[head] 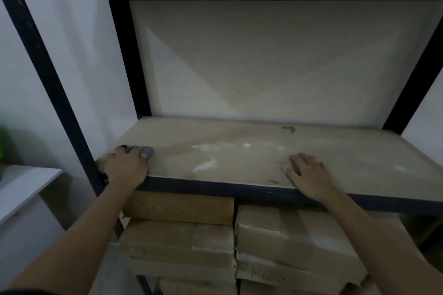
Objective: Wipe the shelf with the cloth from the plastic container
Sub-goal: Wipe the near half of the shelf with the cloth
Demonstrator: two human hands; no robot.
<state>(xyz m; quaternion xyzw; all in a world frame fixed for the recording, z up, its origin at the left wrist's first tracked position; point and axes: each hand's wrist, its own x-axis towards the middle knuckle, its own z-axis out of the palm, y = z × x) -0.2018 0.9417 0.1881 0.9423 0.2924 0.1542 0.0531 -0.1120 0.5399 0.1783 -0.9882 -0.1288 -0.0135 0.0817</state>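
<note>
Grey cloth (141, 150) under left hand (127, 166)

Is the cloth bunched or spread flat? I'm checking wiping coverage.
Bunched: the grey cloth shows only as a small wad past the left hand pressing it onto the shelf.

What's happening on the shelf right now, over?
Left hand pressing grey cloth at shelf's front-left corner. Right hand flat on board, empty. White smudges mid-shelf; nothing blocking.
</note>
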